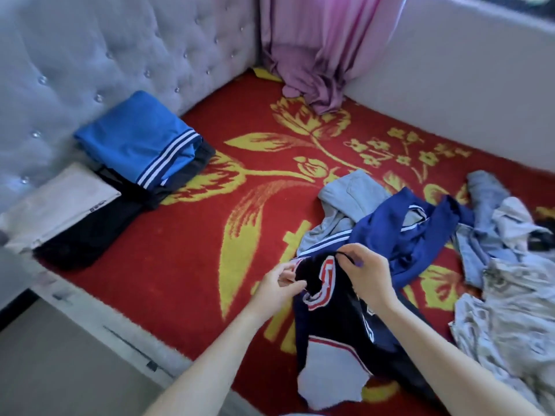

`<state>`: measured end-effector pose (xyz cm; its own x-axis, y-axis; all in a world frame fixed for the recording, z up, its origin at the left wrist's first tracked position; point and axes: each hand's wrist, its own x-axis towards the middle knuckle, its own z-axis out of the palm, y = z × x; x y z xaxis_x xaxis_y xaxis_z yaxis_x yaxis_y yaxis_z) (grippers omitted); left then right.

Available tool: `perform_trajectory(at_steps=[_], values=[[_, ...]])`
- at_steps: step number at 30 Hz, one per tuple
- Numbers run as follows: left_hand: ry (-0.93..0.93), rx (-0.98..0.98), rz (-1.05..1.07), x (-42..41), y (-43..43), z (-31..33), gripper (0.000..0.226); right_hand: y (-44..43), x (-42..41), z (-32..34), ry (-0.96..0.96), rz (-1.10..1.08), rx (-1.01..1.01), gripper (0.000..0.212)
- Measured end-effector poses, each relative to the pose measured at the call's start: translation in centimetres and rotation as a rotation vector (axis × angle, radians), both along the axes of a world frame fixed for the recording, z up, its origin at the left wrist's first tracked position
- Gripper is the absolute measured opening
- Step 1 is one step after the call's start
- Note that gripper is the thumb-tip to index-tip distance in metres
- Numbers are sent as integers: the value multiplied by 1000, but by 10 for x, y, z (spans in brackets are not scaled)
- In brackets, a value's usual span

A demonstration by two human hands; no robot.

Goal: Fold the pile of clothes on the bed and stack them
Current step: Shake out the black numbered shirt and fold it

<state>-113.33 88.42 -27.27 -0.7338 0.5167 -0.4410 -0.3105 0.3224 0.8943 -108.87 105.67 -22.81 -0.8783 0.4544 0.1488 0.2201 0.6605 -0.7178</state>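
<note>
— What do the fingers have?

— Both sets are curled narrow and pinch cloth. The left hand (279, 286) nips the red-and-white trimmed neckline of a dark navy jersey (336, 322) between thumb and fingers. The right hand (366, 273) pinches the neckline's dark edge just beside it, knuckles up.

— And the jersey itself?

— It spreads from those two pinches down over the red blanket (210, 250) toward the person, with a pale panel showing at its lower end.

— What lies round it?

— Just behind the hands a royal blue garment (414, 235) lies crumpled, partly over a grey hoodie (348, 196). To the right is the unfolded pile, light jeans (483, 190) and a pale crumpled garment (510, 325) touching each other.

— Anything folded?

— Well apart, at the far left by the tufted headboard (90, 55), a folded blue garment with white stripes (138, 139) sits on top of dark folded ones. A black folded piece (87, 235) and a whitish folded piece (60, 202) lie beside it. A pink curtain (315, 55) drapes onto the bed's far corner.
</note>
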Motion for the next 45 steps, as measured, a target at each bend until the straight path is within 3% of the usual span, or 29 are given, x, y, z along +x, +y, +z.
perform_trajectory(at_steps=[3,7,10,14,16,19,24,29,32,35,41,45], values=[[100,82,-95,-2,25,46,76,3,10,62,109,-27,-166,13],[305,195,-184,1,47,103,62,11,29,130,339,-35,-165,32],[484,183,-191,4,58,134,56,20,44,169,513,-50,-169,32],[739,147,-129,6,60,161,21,36,61,200,707,-158,-217,43],[814,93,-105,4,54,168,15,49,70,200,742,-241,-232,36],[860,-45,-124,2,44,174,24,59,83,190,743,-320,-229,34],[846,-491,-416,0,37,155,23,59,96,167,711,-288,-172,14],[777,-659,-411,0,23,115,21,69,106,156,616,-143,-225,26],[697,-334,-225,-6,13,114,33,84,116,154,518,-129,-123,10],[514,-72,-130,-7,5,133,26,103,120,151,423,-126,-120,19],[552,139,18,-25,-3,179,35,118,127,165,400,53,-484,22],[600,275,71,-29,-6,227,55,119,124,174,372,229,-622,48]])
